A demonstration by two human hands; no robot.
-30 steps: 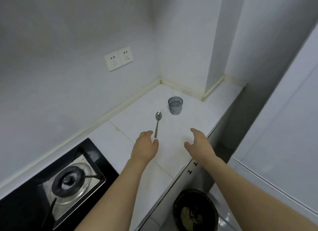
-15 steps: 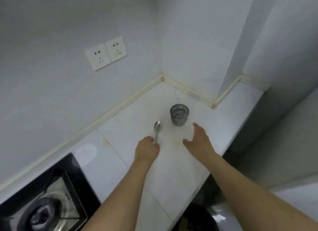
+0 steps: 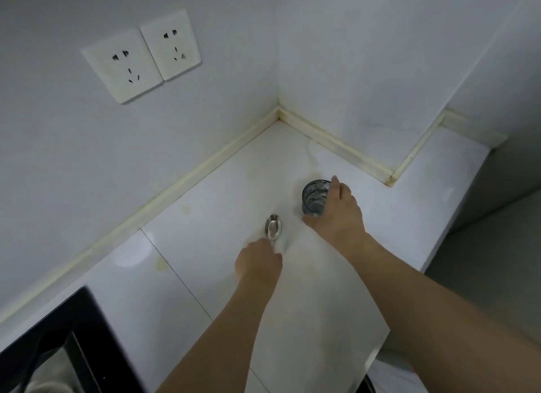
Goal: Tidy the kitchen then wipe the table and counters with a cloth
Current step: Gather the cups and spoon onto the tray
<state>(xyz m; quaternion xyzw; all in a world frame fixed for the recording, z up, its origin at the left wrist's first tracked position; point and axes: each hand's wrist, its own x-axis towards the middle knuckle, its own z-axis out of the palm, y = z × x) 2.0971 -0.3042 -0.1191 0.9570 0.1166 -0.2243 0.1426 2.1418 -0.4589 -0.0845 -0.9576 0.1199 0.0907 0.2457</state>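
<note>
A metal spoon (image 3: 273, 228) lies on the white counter (image 3: 222, 205), bowl pointing away from me. My left hand (image 3: 257, 265) covers its handle with curled fingers and grips it. Just to the right stands a small dark patterned glass (image 3: 314, 198). My right hand (image 3: 336, 214) wraps round the glass from its right side, thumb at the base and fingers over the far rim.
A double wall socket (image 3: 143, 56) sits on the left wall. The black gas hob (image 3: 58, 346) fills the lower left corner. Yellowed sealant (image 3: 333, 149) runs along the wall joints. The counter's front edge (image 3: 380, 338) drops off at the lower right.
Both hands moved forward. The left hand closed over the spoon handle. The right hand reached the glass and wrapped round it. The camera came closer to the counter corner.
</note>
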